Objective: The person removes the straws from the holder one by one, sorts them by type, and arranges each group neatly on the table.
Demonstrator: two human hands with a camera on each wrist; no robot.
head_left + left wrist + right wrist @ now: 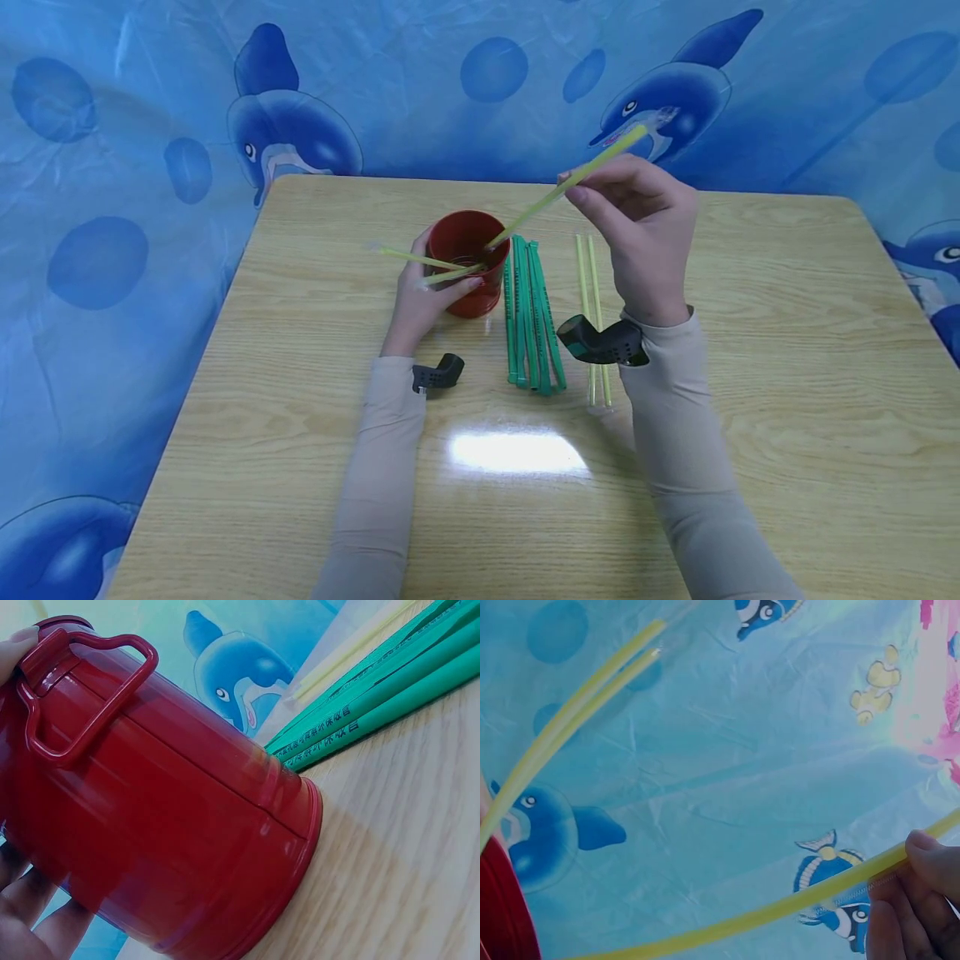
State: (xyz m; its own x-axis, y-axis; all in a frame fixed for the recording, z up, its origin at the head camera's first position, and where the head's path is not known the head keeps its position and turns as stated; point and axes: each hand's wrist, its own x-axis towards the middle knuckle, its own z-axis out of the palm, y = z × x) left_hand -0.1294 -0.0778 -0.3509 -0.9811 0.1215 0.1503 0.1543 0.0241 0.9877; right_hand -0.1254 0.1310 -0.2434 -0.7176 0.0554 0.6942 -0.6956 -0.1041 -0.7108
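A red metal cup [472, 300] with a wire handle [142, 656] stands tilted slightly on the table, gripped by my left hand [422, 304] around its side. Two yellow straws [562, 724] in clear wrappers lean out of the cup over its left rim. Between thumb and fingers, my right hand [648, 229] pinches another wrapped yellow straw [555, 193]; its lower end reaches the cup's mouth. Right beside the cup lies a bundle of several green-wrapped straws [531, 325] with dark printing. Below the right hand, two more yellow straws [583, 275] lie on the table.
The pale wooden table [285, 400] carries everything and a bright light reflection shows near its middle. Behind it hangs a blue sheet [420, 108] printed with dolphins and bubbles. Each wrist wears a small black camera [600, 340].
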